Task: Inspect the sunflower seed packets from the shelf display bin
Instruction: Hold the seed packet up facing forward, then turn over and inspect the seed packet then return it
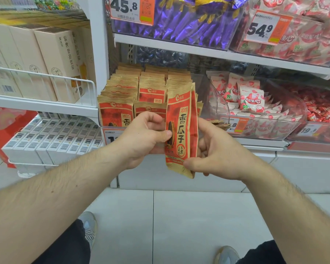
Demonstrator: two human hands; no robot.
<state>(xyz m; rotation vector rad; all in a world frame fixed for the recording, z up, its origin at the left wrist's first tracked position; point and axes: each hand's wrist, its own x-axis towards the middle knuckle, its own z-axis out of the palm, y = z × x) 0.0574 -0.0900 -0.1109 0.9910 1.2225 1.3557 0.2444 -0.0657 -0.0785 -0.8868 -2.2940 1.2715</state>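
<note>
Head view: a shopper holds a small stack of sunflower seed packets (181, 130) upright in front of the display bin (122, 88) at the shelf's front edge, long axis vertical, printed face toward the camera. The left hand (141, 138) pinches the stack's left edge, thumb across the front. The right hand (215, 155) grips the lower right corner, fingers curled behind. Both hands are equally near; a turn to the back looks likely next.

Bright even store light is coming from overhead; I'm seeing barely any shadows. Glare is bouncing off the purple candy wrappers (181, 25) and clear bins (259, 119). Shelves are bowing at the edges, corners going soft.
</note>
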